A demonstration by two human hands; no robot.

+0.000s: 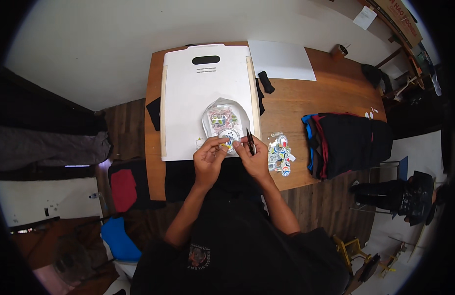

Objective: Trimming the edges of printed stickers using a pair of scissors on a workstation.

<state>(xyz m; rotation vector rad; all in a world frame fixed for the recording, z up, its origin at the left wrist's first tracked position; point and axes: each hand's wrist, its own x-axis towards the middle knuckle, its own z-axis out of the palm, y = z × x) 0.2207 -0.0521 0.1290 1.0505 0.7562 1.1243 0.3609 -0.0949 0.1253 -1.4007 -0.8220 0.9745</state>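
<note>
You hold a small round patch [229,138] between both hands, just above the near edge of an open pale bag [206,115] on the white board [183,98]. Your left hand [209,160] pinches its left side with thumb and fingers; your right hand [255,160] grips the other side and also carries a dark pointed tool [251,141], probably tucked there so thumb and forefinger can work (whether it is a pen or snips, you cannot tell here). The two-sided pinch likely suits something so thin and flat. The bag looks like thin, crinkled plastic, its mouth spread wide around printed pieces. The board is smooth and hard, with a slotted handle, on the grained wooden worktop [286,101]; to your right, glossy discs [281,157] overlap beside softly folded dark cloth [355,142].
</note>
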